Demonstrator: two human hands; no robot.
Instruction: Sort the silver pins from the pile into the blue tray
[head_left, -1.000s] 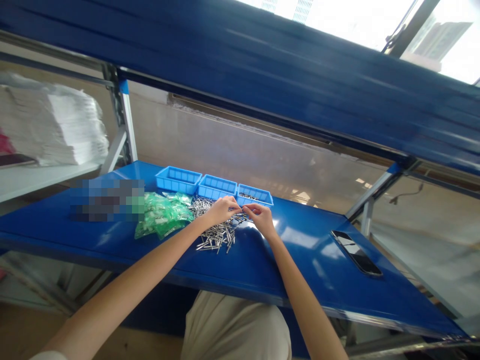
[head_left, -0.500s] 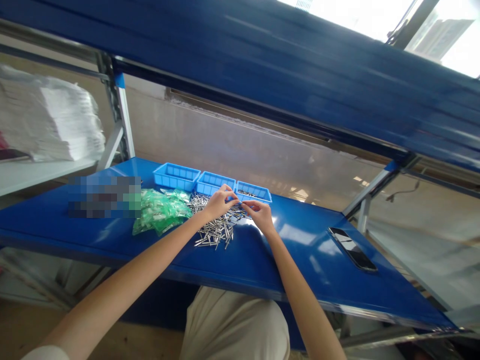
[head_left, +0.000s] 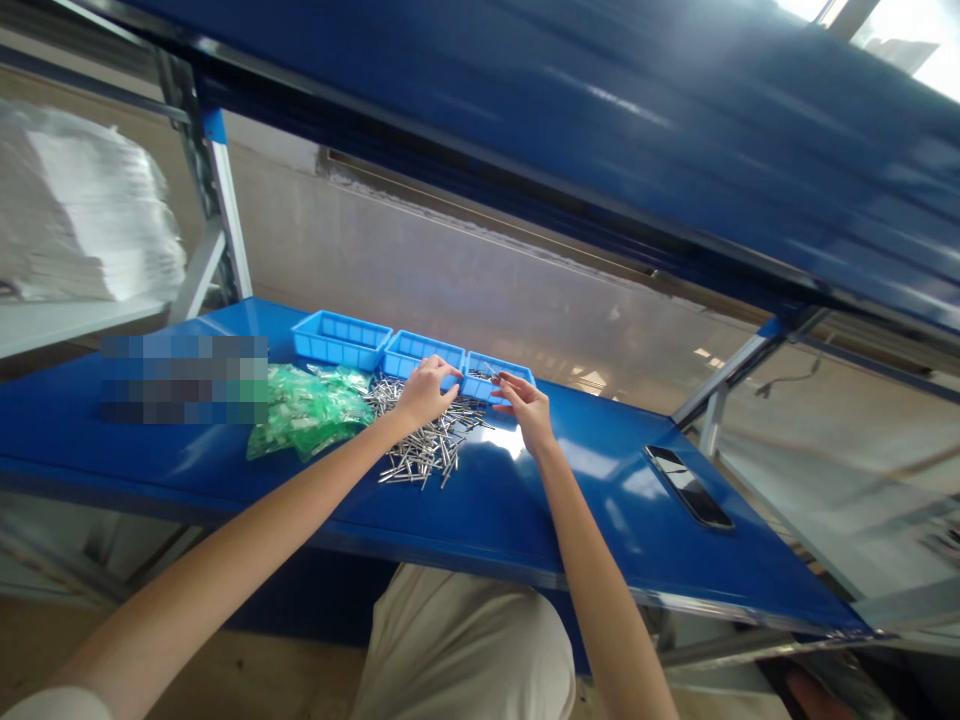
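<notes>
Open lane right
Bare tabletop parts right hand from phone; metal pins and green packets obstruct leftward, 3 blue bins ahead.

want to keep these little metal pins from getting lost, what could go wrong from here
The right hand is at the near edge of the right-hand blue bin, so a pin let go there might miss it and land on the blue table.

The left hand is over the loose pile of metal pins; a brush could scatter some.

The pile lies right beside the green bags, so stray pins might slip among them.
</notes>
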